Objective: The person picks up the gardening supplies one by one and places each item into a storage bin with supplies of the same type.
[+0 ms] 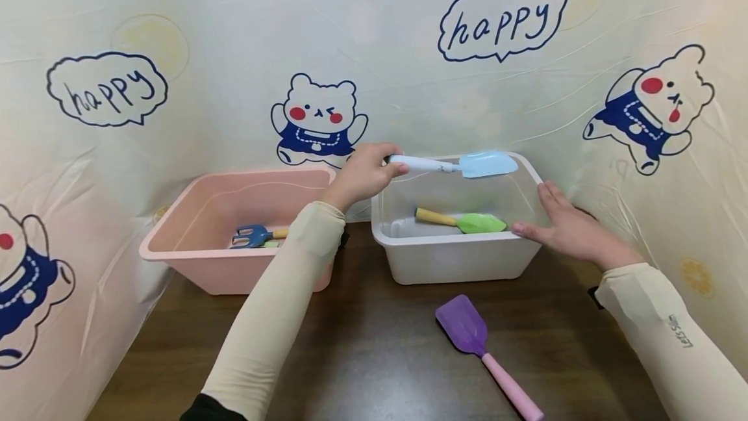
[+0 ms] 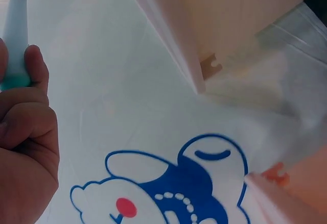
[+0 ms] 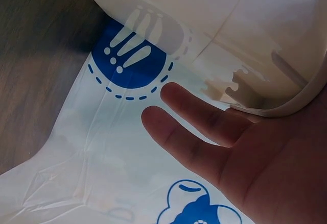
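Observation:
My left hand (image 1: 367,173) pinches the end of the handle of a light blue toy shovel (image 1: 488,164), held level over the white bin (image 1: 456,262). In the left wrist view, thumb and fingers close round that pale handle (image 2: 16,35). A green shovel (image 1: 482,223) with a yellow handle lies inside the white bin. My right hand (image 1: 563,226) rests on the bin's right rim, its fingers extended along the outside in the right wrist view.
A pink bin (image 1: 234,271) stands at the left, holding a blue toy fork (image 1: 251,236) with a yellow handle. On the brown table (image 1: 374,356) in front lies a purple spatula-like shovel (image 1: 464,325) with a pink handle. A printed curtain (image 1: 397,25) hangs behind.

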`<state>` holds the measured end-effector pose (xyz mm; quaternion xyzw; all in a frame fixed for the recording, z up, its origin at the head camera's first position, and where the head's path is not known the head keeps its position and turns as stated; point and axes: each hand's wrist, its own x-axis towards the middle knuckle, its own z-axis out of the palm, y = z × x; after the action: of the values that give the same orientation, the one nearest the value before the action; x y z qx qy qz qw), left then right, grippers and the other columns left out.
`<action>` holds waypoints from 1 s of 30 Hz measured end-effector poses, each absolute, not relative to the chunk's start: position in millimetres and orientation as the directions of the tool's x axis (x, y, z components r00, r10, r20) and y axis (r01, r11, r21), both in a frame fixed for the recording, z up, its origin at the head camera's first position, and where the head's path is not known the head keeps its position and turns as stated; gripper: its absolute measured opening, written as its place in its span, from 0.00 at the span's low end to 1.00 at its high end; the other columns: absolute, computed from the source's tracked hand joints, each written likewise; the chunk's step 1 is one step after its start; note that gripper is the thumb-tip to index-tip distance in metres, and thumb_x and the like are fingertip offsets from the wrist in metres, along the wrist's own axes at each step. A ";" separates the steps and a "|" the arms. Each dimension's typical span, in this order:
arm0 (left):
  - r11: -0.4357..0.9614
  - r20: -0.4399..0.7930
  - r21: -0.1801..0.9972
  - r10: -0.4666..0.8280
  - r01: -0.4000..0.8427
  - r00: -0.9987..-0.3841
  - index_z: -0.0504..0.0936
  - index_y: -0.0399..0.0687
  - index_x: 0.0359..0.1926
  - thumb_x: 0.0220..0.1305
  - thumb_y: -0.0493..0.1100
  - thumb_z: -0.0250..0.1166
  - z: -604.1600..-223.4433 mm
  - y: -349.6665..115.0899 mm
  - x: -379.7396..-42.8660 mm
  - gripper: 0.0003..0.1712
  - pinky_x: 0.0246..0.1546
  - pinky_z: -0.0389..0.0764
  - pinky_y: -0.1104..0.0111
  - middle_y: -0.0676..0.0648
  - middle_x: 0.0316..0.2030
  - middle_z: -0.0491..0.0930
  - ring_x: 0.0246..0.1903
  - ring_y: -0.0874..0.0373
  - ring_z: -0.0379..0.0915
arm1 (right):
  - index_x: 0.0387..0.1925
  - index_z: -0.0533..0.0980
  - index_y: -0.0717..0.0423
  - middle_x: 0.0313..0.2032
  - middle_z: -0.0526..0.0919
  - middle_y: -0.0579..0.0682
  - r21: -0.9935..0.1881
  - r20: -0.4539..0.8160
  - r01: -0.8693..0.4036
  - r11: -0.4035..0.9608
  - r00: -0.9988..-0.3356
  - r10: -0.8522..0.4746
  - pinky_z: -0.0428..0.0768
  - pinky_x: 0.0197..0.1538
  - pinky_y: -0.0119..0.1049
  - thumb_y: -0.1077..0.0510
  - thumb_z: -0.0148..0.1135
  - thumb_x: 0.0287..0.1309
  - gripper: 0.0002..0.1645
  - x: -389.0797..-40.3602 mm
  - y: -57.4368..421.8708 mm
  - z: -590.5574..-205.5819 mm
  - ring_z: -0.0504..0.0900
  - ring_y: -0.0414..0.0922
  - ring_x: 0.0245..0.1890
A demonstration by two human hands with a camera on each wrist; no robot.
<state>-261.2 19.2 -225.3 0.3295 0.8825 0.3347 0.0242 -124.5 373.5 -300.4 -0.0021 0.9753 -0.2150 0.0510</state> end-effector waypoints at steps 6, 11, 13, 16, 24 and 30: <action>0.560 0.170 0.610 0.599 0.561 -0.783 0.83 0.47 0.47 0.73 0.50 0.63 -227.5 24.8 -267.0 0.13 0.37 0.72 0.62 0.47 0.39 0.80 0.38 0.52 0.72 | 0.77 0.27 0.65 0.76 0.24 0.69 -0.419 -0.091 0.012 0.908 -0.995 -0.029 0.51 0.63 0.75 0.23 0.56 0.60 0.73 -123.4 371.2 -298.6 0.38 0.75 0.72; 0.572 0.171 0.600 0.592 0.560 -0.788 0.83 0.46 0.48 0.72 0.50 0.63 -227.9 29.2 -269.8 0.14 0.35 0.71 0.63 0.47 0.38 0.80 0.36 0.52 0.71 | 0.77 0.28 0.66 0.76 0.25 0.69 -0.420 -0.089 0.010 0.907 -0.996 -0.030 0.50 0.63 0.75 0.23 0.56 0.60 0.73 -123.1 370.7 -297.8 0.38 0.75 0.73; 0.575 0.172 0.597 0.590 0.559 -0.789 0.83 0.46 0.48 0.72 0.51 0.64 -227.8 30.8 -270.7 0.14 0.34 0.70 0.63 0.46 0.37 0.79 0.36 0.52 0.71 | 0.77 0.28 0.66 0.76 0.26 0.70 -0.418 -0.088 0.009 0.908 -0.996 -0.030 0.50 0.63 0.75 0.23 0.56 0.60 0.73 -123.2 370.9 -297.5 0.38 0.75 0.73; 0.574 0.166 0.607 0.585 0.550 -0.794 0.83 0.47 0.47 0.72 0.51 0.64 -227.8 33.8 -272.1 0.14 0.34 0.70 0.64 0.46 0.36 0.79 0.36 0.52 0.71 | 0.77 0.28 0.66 0.76 0.26 0.70 -0.415 -0.084 0.008 0.910 -0.996 -0.030 0.50 0.63 0.75 0.23 0.56 0.61 0.73 -123.5 371.5 -296.8 0.38 0.75 0.73; 0.550 0.148 0.635 0.603 0.543 -0.784 0.83 0.45 0.46 0.71 0.48 0.65 -232.4 45.2 -274.6 0.12 0.32 0.69 0.65 0.45 0.33 0.78 0.34 0.51 0.69 | 0.77 0.28 0.66 0.76 0.25 0.69 -0.425 -0.092 0.013 0.905 -0.995 -0.028 0.51 0.62 0.76 0.24 0.56 0.61 0.73 -121.8 372.9 -297.9 0.39 0.76 0.72; 0.534 0.147 0.648 0.612 0.543 -0.777 0.83 0.45 0.43 0.71 0.46 0.66 -238.4 53.2 -273.8 0.09 0.30 0.68 0.66 0.46 0.30 0.76 0.31 0.53 0.68 | 0.77 0.29 0.66 0.76 0.26 0.70 -0.422 -0.082 0.010 0.906 -0.996 -0.027 0.51 0.63 0.75 0.24 0.56 0.61 0.72 -122.2 371.6 -299.4 0.40 0.76 0.72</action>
<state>-273.8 53.2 -238.4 0.3301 0.8744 0.3523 0.0489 -122.2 371.6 -299.4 -0.0045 0.9754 -0.2163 0.0428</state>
